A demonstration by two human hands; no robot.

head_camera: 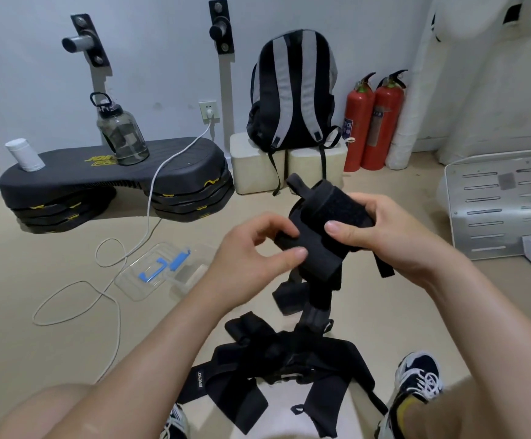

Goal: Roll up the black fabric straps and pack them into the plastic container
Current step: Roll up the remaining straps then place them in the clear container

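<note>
As I look down through the head camera, a black step platform with yellow marks (112,182) sits on the floor at ten o'clock. It carries a white cylindrical tub (25,155) and a clear plastic water jug (121,134). A white cable (115,280) loops across the beige floor at eight o'clock. Just beside it, at nine o'clock, lies the clear rectangular plastic container with blue clips (159,270), its near end hidden behind my left wrist.

At centre, my left hand (251,248) has its fingers (296,256) curled, pinching the lower flap of a partly rolled black fabric strap (321,229). My right hand (384,232) grips the upper part of the roll, thumb pressed flat on it. The strap's tail hangs down at six o'clock to a heap of black fabric straps (283,362) on the floor.

A black and grey backpack (292,90) stands at twelve o'clock, two red fire extinguishers (372,122) at one o'clock, and a grey slotted metal panel (495,204) at three o'clock.
</note>
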